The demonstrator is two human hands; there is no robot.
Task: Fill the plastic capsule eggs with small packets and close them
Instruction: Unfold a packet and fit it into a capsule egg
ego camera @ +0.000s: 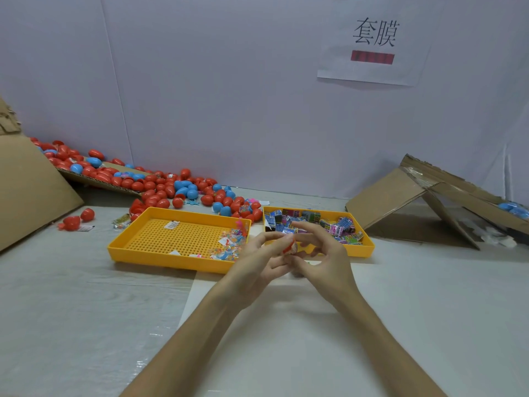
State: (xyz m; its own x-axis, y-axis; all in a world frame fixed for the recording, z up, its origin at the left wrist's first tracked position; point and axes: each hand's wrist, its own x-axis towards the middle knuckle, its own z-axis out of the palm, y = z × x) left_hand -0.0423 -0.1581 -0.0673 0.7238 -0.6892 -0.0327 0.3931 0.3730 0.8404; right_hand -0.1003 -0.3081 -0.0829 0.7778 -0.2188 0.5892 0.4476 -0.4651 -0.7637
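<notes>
Head camera looks down on a wide pale counter that stands before a light wall, and a white paper sign with two black characters and a red bar is fixed high on the wall at the right. A big flat cardboard sheet leans at the left edge, and a folded cardboard box lies at the right with a few blue eggs on its far flap. A large pile of red and blue capsule eggs spreads along the wall from the left cardboard to the trays, and two red eggs lie apart from it near the left. Two yellow trays stand side by side in the middle. The left tray has a perforated floor with some small clear packets at its right end; the right tray holds many printed packets. Both hands meet just in front of the trays, above the counter. The left hand grasps a red capsule egg with curled fingers. The right hand has its curved fingers at the same egg, but this part is blurred, so I cannot tell if it grips anything.
</notes>
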